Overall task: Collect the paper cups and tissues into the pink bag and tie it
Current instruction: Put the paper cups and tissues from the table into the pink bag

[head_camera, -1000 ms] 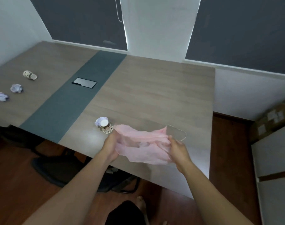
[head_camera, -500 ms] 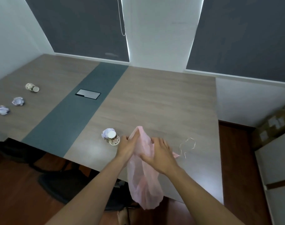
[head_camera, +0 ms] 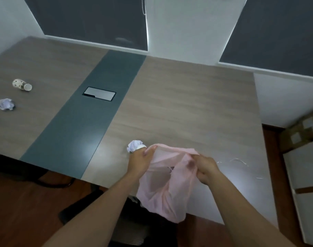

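Both hands, left hand (head_camera: 139, 162) and right hand (head_camera: 206, 166), pinch the pink bag (head_camera: 163, 186) open at the worktop (head_camera: 187, 107) near edge. A tissue (head_camera: 133, 146) touches the left fingers. Far left lie 1 cup (head_camera: 21, 84) and another tissue (head_camera: 5, 104).

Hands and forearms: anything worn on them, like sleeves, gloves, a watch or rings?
Nothing shows. The left hand and right hand are bare, without gloves. Both forearms are uncovered right to the frame's bottom edge, with no sleeve, watch or wristband. No ring is visible, though some fingers are hidden.
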The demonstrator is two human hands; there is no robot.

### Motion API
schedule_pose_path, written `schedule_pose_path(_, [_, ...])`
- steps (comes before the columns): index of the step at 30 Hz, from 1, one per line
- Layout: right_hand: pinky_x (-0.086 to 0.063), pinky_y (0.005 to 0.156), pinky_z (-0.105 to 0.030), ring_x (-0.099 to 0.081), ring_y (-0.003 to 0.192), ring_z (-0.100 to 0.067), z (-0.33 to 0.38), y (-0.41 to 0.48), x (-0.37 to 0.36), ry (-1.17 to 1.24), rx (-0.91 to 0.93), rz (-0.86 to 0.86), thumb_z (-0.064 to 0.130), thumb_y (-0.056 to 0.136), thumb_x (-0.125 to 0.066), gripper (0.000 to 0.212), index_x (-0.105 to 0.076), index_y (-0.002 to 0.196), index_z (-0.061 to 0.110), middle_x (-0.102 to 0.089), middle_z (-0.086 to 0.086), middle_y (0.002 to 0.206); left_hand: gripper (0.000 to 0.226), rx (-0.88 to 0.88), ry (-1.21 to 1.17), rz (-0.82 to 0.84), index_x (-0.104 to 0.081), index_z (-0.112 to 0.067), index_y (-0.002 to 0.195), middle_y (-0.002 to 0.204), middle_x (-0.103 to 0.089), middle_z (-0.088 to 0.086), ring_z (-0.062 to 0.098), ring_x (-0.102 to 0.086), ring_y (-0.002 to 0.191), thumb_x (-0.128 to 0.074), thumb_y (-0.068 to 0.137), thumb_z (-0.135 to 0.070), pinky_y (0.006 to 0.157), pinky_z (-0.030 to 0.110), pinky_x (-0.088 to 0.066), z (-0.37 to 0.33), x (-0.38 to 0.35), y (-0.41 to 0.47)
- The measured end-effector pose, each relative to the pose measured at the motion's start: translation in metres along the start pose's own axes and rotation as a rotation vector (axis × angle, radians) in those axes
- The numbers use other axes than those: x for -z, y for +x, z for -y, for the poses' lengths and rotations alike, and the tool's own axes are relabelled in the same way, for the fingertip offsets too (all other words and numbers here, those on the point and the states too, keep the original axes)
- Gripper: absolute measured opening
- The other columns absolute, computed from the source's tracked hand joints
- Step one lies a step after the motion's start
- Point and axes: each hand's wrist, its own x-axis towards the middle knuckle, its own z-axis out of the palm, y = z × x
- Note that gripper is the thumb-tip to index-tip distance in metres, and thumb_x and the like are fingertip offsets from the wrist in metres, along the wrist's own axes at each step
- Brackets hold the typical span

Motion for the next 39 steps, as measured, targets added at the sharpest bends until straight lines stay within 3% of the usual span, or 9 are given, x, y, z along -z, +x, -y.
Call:
schedule_pose_path(6, [-0.038, 0.043, -0.022, -0.056, 0.056, -0.023, -0.004, 0.005, 0.004, -0.046, 0.030, -0.092, 0.026, 0.097, -0.075, 0.016, -0.078, 0.088, 0.013, -0.069, -0.005, 0.071, 0.031, 0.031, -0.038, 0.012, -0.068, -0.016, 0.088, 0.102, -0.074, 0.008, 0.029, -0.065, 0.097, -0.052, 0.112, -0.028, 0.078, 0.034, -0.045, 0.026, 0.009, 0.033])
schedule_pose_path(12, [-0.040, 0.049, -0.028, -0.057, 0.063, -0.023, -0.008, 0.004, 0.021, -0.559, 0.030, 0.116, 0.051, 0.091, -0.085, 0.049, -0.070, 0.112, 0.009, -0.069, -0.010, 0.083, 0.043, -0.138, 0.289, 0.221, -0.064, -0.012, 0.146, 0.159, -0.040, 0.014, 0.032, -0.050, 0.144, -0.066, 0.103, -0.012, 0.107, 0.038, -0.050, 0.042, 0.006, 0.052])
schedule_pose_path(16, [-0.041, 0.050, -0.027, -0.059, 0.061, -0.019, -0.014, -0.006, 0.029, -0.655, 0.042, 0.227, 0.042, 0.092, -0.084, 0.032, -0.076, 0.098, 0.012, -0.073, -0.010, 0.079, 0.054, -0.142, 0.393, 0.248, -0.059, -0.017, 0.152, 0.158, -0.037, 0.011, 0.033, -0.058, 0.132, -0.074, 0.101, -0.022, 0.102, 0.039, -0.050, 0.044, -0.002, 0.060])
schedule_pose_path(20, [-0.046, 0.052, -0.023, -0.062, 0.052, -0.014, -0.014, -0.012, 0.030, -0.540, 0.035, 0.057, 0.053, 0.096, -0.076, 0.039, -0.081, 0.081, 0.017, -0.076, -0.002, 0.069, 0.078, -0.074, 0.384, 0.288, -0.046, -0.008, 0.161, 0.153, -0.033, 0.019, 0.037, -0.057, 0.129, -0.084, 0.095, -0.022, 0.111, 0.042, -0.048, 0.051, -0.009, 0.063])
schedule_pose_path(24, [-0.051, 0.062, -0.027, -0.068, 0.064, -0.016, -0.012, -0.011, 0.030, -0.499, 0.027, -0.037, 0.063, 0.097, -0.070, 0.047, -0.083, 0.087, 0.018, -0.079, 0.003, 0.071, 0.052, -0.030, 0.116, 0.155, -0.068, -0.002, 0.132, 0.138, -0.053, 0.018, 0.035, -0.060, 0.121, -0.088, 0.091, -0.026, 0.103, 0.039, -0.050, 0.040, -0.013, 0.056])
schedule_pose_path(28, [-0.048, 0.062, -0.030, -0.069, 0.078, -0.019, -0.004, -0.011, 0.022, -0.449, 0.014, -0.067, 0.062, 0.106, -0.056, 0.050, -0.076, 0.114, 0.017, -0.078, 0.001, 0.088, 0.032, 0.131, -0.623, 0.176, -0.075, -0.003, 0.119, 0.096, -0.076, 0.015, 0.018, -0.069, 0.077, -0.079, 0.100, -0.029, 0.069, 0.030, -0.057, 0.003, -0.004, 0.052])
schedule_pose_path(31, [-0.048, 0.065, -0.032, -0.068, 0.089, -0.019, 0.002, -0.016, 0.011, -0.439, 0.012, -0.058, 0.067, 0.108, -0.049, 0.055, -0.071, 0.123, 0.019, -0.075, 0.000, 0.102, 0.034, 0.218, -1.160, 0.658, -0.080, -0.018, 0.120, 0.103, -0.077, 0.009, 0.017, -0.077, 0.079, -0.084, 0.092, -0.036, 0.072, 0.025, -0.064, 0.000, 0.015, 0.038])
schedule_pose_path(35, [-0.042, 0.053, -0.025, -0.065, 0.064, -0.017, 0.007, -0.024, -0.003, -0.444, 0.067, 0.005, 0.073, 0.104, -0.049, 0.057, -0.073, 0.113, 0.022, -0.075, 0.003, 0.081, 0.060, 0.217, -0.860, 1.161, -0.070, -0.017, 0.144, 0.131, -0.074, 0.016, 0.024, -0.078, 0.105, -0.089, 0.090, -0.032, 0.102, 0.039, -0.062, 0.019, 0.020, 0.017])
schedule_pose_path(39, [-0.051, 0.067, -0.030, -0.077, 0.069, -0.011, 0.011, -0.030, -0.012, -0.467, 0.119, 0.050, 0.084, 0.092, -0.055, 0.052, -0.075, 0.106, 0.038, -0.083, 0.010, 0.081, 0.058, 0.256, -0.588, 0.775, -0.074, -0.019, 0.129, 0.114, -0.078, 0.013, 0.019, -0.074, 0.082, -0.094, 0.080, -0.045, 0.085, 0.039, -0.065, 0.016, -0.006, 0.005])
